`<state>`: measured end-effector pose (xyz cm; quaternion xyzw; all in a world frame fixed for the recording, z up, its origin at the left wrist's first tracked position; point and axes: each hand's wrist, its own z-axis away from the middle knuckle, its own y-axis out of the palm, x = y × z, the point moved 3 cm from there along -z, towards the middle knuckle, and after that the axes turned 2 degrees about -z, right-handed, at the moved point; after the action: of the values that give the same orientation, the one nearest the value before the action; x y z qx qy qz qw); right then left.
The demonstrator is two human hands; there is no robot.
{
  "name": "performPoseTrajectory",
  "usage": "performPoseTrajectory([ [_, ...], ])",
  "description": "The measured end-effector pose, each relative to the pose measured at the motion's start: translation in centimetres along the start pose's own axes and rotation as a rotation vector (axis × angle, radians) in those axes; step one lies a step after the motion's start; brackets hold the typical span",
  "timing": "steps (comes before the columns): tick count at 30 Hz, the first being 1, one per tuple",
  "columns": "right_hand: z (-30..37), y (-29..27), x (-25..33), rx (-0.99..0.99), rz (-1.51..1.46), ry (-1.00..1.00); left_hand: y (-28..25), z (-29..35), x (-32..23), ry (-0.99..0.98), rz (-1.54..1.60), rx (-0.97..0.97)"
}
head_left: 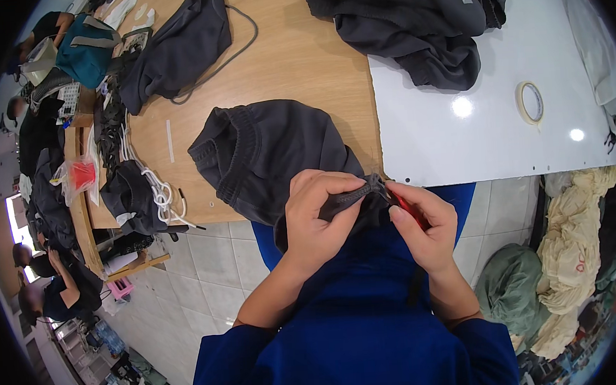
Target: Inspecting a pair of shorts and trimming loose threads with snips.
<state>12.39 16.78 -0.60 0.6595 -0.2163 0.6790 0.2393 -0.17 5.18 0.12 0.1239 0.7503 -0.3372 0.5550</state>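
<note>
A dark grey garment with a gathered elastic waistband (284, 141) lies at the near edge of the wooden table and hangs partly over it. My left hand (321, 216) pinches a folded edge of this garment between thumb and fingers. My right hand (422, 221) is closed round small red-handled snips (405, 208), whose metal tip meets the fabric edge just right of my left fingertips. Fingers hide part of the tool, so how far its blades are apart cannot be made out.
More dark garments lie on the wooden tabletop (291, 38), with a cord beside one (179, 48), and on the white board (431, 135) at right. A tape roll (529, 103) rests there. White cords (160, 191) lie left. Cream fabric (572, 247) is heaped below right. Other people work far left.
</note>
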Motion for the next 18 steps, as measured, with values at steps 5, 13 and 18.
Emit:
performPoseTrajectory([
  [5, -0.37, 0.17, 0.40, 0.015, 0.069, -0.053, -0.08, 0.11, -0.03, 0.024, 0.004, 0.064],
  [13, -0.37, 0.38, 0.79, 0.012, 0.112, -0.118, -0.22, 0.17, -0.34, 0.111, -0.052, 0.058],
  [18, -0.29, 0.42, 0.99, 0.016, 0.161, -0.192, -0.13, 0.58, -0.49, -0.002, -0.060, 0.039],
])
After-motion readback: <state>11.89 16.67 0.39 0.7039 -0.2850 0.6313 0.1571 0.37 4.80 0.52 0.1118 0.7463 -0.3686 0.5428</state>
